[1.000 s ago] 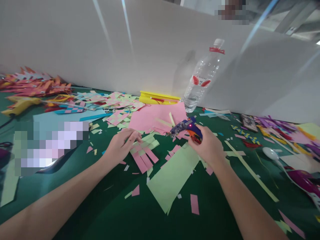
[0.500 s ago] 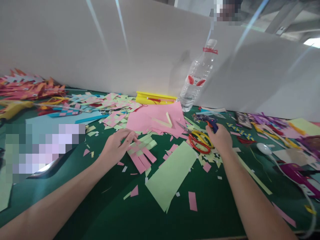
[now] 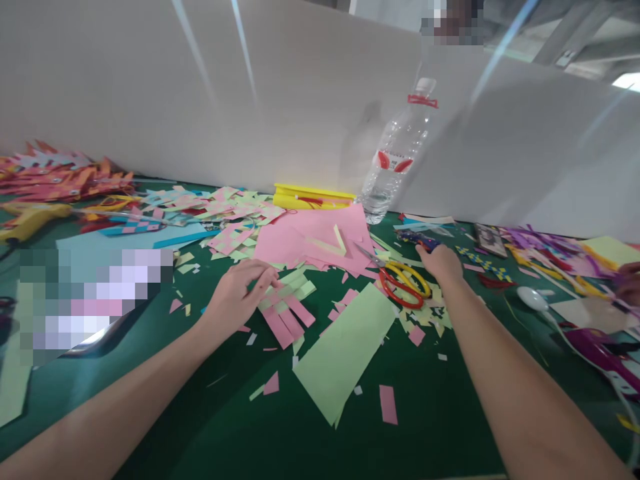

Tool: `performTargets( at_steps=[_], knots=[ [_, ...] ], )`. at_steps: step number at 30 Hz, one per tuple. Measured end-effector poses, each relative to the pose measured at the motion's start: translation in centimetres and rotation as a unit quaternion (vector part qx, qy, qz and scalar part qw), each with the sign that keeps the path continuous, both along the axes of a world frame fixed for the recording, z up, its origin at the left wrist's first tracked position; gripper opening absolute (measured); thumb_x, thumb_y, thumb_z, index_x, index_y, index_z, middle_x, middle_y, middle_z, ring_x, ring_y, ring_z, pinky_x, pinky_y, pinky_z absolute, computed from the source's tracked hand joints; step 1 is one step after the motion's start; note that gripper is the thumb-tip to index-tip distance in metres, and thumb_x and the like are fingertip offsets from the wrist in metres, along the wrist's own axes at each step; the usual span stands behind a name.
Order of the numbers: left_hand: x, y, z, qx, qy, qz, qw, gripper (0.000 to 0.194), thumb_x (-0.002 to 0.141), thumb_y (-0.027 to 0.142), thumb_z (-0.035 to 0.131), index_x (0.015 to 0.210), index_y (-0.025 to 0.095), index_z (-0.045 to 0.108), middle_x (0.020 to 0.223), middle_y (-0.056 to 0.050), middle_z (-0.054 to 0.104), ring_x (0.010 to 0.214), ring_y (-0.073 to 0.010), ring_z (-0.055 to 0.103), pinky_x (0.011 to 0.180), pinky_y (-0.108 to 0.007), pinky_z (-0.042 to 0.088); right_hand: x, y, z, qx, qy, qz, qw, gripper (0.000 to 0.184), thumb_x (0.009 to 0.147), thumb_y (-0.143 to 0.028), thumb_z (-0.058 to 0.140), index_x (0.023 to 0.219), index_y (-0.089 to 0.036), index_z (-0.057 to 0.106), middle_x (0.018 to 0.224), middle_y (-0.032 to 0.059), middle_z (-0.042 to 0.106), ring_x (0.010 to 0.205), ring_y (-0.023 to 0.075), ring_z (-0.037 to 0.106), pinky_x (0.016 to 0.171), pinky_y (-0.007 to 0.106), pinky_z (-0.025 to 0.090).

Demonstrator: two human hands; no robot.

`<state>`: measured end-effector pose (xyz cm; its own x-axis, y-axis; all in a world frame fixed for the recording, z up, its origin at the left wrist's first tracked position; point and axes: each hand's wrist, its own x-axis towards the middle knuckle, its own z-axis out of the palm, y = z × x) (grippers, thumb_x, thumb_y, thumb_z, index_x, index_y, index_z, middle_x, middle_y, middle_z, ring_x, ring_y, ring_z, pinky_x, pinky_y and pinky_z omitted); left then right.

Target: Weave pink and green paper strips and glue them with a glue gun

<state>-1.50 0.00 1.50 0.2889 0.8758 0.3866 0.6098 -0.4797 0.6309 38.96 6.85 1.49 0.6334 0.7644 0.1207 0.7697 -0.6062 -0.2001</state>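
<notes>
My left hand lies on a half-woven mat of pink and light green paper strips, fingers loosely stretched over its left edge and holding nothing. My right hand reaches far right of it, fingers curled on the rear of a small blue glue gun that rests on the green table. Scissors with red and yellow handles lie just left of that hand. A large light green sheet lies between my forearms.
A pink sheet, a yellow box and a clear water bottle stand before a white partition. Paper scraps cover the table. A yellow glue gun lies far left. Another person's hand shows at the right edge.
My right hand carried the blue glue gun from the middle to the right and lowered it to the table, uncovering the scissors. My left hand stayed on the woven strips.
</notes>
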Motion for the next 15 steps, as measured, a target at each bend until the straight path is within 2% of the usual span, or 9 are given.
performTargets(
  at_steps=[4, 8, 10, 12, 15],
  knots=[
    [0.0, 0.0, -0.2, 0.007, 0.011, -0.012, 1.000, 0.039, 0.091, 0.038, 0.036, 0.072, 0.020, 0.064, 0.088, -0.004, 0.069, 0.093, -0.0214, 0.060, 0.083, -0.032, 0.044, -0.5, 0.3, 0.1, 0.002, -0.015, 0.026, 1.000, 0.056, 0.088, -0.045, 0.040, 0.115, 0.002, 0.054, 0.111, 0.0283, 0.058, 0.105, 0.0348, 0.056, 0.082, 0.041, 0.044],
    [-0.1, 0.0, -0.2, 0.009, 0.024, -0.023, 0.999, 0.038, 0.092, 0.037, 0.035, 0.072, 0.020, 0.063, 0.087, -0.004, 0.069, 0.091, -0.0212, 0.060, 0.082, -0.033, 0.044, -1.7, -0.4, 0.7, 0.020, -0.046, 0.051, 0.997, 0.055, 0.089, -0.040, 0.034, 0.120, 0.003, 0.051, 0.123, 0.0305, 0.050, 0.118, 0.0397, 0.042, 0.089, 0.049, 0.038],
    [-0.1, 0.1, -0.2, 0.011, 0.035, -0.017, 0.999, 0.039, 0.092, 0.038, 0.034, 0.074, 0.020, 0.063, 0.089, -0.004, 0.069, 0.092, -0.0217, 0.060, 0.082, -0.034, 0.044, -2.7, -1.3, 1.1, 0.030, -0.059, 0.088, 0.994, 0.051, 0.089, -0.039, 0.035, 0.124, -0.004, 0.049, 0.126, 0.0240, 0.050, 0.120, 0.0363, 0.040, 0.091, 0.046, 0.037],
    [-0.2, 0.1, 0.0, 0.015, 0.047, -0.002, 0.999, 0.037, 0.092, 0.040, 0.034, 0.083, 0.020, 0.064, 0.093, -0.005, 0.069, 0.093, -0.0225, 0.060, 0.083, -0.035, 0.044, -3.9, -2.6, 1.6, 0.029, -0.068, 0.141, 0.987, 0.045, 0.088, -0.040, 0.038, 0.120, -0.012, 0.054, 0.121, 0.0153, 0.057, 0.117, 0.0300, 0.044, 0.092, 0.040, 0.037],
    [-0.5, 0.3, 0.1, 0.026, 0.061, 0.034, 0.997, 0.035, 0.090, 0.042, 0.036, 0.097, 0.020, 0.062, 0.100, -0.005, 0.068, 0.097, -0.0241, 0.060, 0.087, -0.038, 0.044, -5.7, -5.0, 1.9, -0.007, -0.110, 0.209, 0.972, 0.043, 0.085, -0.046, 0.041, 0.104, -0.015, 0.063, 0.106, 0.0147, 0.063, 0.105, 0.0312, 0.052, 0.086, 0.043, 0.040]
  ],
)
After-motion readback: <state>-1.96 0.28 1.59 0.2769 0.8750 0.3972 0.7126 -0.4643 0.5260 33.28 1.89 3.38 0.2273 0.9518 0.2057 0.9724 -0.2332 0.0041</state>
